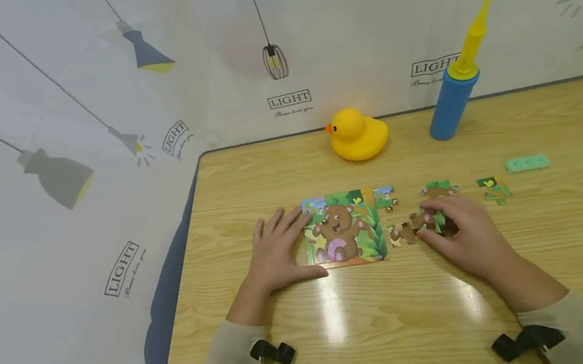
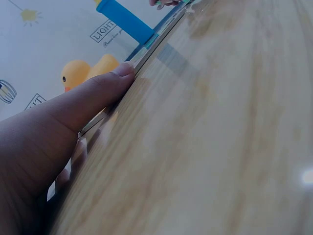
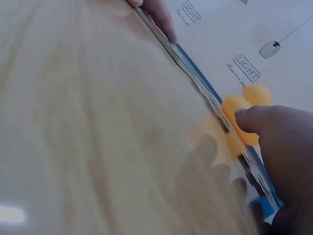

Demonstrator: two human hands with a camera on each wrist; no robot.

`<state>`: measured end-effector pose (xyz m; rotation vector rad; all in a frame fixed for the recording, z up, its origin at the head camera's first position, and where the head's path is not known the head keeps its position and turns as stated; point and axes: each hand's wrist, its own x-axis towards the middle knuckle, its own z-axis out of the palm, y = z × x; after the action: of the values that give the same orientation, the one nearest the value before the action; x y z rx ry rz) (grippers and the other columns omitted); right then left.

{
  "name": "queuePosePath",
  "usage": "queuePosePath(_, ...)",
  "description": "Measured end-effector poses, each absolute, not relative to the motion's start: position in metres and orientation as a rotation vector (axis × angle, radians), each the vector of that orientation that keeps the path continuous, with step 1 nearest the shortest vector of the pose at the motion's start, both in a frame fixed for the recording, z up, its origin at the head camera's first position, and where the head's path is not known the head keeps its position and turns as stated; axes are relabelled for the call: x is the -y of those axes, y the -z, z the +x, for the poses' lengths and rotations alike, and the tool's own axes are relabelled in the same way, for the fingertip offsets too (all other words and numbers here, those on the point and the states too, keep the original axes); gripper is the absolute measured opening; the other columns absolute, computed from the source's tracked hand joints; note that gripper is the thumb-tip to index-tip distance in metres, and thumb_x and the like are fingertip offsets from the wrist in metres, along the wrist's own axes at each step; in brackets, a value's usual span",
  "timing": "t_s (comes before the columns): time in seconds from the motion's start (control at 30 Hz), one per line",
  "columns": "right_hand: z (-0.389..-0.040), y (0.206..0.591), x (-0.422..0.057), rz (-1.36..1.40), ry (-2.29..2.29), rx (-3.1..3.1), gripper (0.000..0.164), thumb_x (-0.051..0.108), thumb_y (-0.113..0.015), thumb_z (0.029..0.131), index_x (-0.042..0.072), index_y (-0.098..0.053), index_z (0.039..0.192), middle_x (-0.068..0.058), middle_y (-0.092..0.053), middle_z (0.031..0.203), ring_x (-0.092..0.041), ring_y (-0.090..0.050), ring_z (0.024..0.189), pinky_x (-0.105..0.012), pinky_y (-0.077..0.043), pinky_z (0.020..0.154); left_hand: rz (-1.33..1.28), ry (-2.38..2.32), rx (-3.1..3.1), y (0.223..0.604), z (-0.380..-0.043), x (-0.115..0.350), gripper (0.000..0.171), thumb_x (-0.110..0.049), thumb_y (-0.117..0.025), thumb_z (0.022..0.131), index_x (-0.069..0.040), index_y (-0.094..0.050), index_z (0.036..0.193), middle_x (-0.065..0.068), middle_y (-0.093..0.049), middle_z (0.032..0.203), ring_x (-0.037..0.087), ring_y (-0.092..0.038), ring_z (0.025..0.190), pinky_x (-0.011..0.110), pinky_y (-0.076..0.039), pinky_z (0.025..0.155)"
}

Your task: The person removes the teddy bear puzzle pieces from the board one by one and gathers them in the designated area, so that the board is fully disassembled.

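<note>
A square picture board with a brown bear (image 1: pixel 338 234) lies flat on the wooden table. My left hand (image 1: pixel 277 253) rests at its left side, fingers spread, fingertips touching the left edge and the thumb stretched along the lower corner. To the right of the board, my right hand (image 1: pixel 464 230) pinches a brown and green puzzle piece (image 1: pixel 428 220) between thumb and fingers. That piece lies against another brown piece (image 1: pixel 401 234). Loose pieces around it include one beside the board's upper right (image 1: pixel 385 199), one above the hand (image 1: pixel 438 189) and one farther right (image 1: pixel 494 189).
Behind the board sits a yellow rubber duck (image 1: pixel 359 135). A blue hand pump (image 1: pixel 453 101) with a yellow top stands at the back right. A mint green block (image 1: pixel 526 163) lies on the far right. Patterned cloth (image 1: pixel 226 93) hangs along the table's back and left edges.
</note>
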<state>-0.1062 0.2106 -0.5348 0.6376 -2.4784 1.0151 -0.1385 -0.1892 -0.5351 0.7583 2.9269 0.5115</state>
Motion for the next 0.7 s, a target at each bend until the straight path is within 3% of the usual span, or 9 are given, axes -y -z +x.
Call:
queuePosePath(0.17, -0.103, 0.534, -0.233, 0.569, -0.974, 2.506, 0.055, 0.002, -0.096, 0.071, 0.000, -0.074, 0.122, -0.006, -0.074, 0.099, -0.028, -0.063, 0.097, -0.043, -0.045, 0.092, 0.761, -0.503, -2.927, 0.533, -0.138, 0.189, 0.121, -0.085, -0.079, 0.069, -0.033, -0.033, 0.170, -0.011, -0.022, 0.177, 0.028, -0.010, 0.164, 0.069, -0.002, 0.124)
queuePosePath(0.4, -0.098, 0.539, -0.267, 0.621, -0.940, 2.454, 0.058, 0.004, -0.094, 0.065, -0.001, -0.075, 0.120, -0.012, -0.075, 0.111, -0.034, -0.064, 0.103, -0.028, -0.035, 0.102, 0.761, -0.523, -2.927, 0.531, -0.138, 0.188, 0.120, -0.083, -0.080, 0.070, -0.033, -0.035, 0.169, -0.010, -0.023, 0.176, 0.029, -0.011, 0.164, 0.069, -0.002, 0.124)
queuePosePath(0.7, -0.090, 0.544, -0.294, 0.595, -0.954, 2.516, 0.055, 0.001, -0.093, 0.063, 0.001, -0.076, 0.115, -0.018, -0.070, 0.117, -0.038, -0.056, 0.109, -0.035, -0.028, 0.105, 0.767, -0.520, -2.930, 0.534, -0.138, 0.189, 0.121, -0.084, -0.079, 0.069, -0.032, -0.035, 0.169, -0.010, -0.022, 0.176, 0.030, -0.011, 0.164, 0.070, -0.002, 0.124)
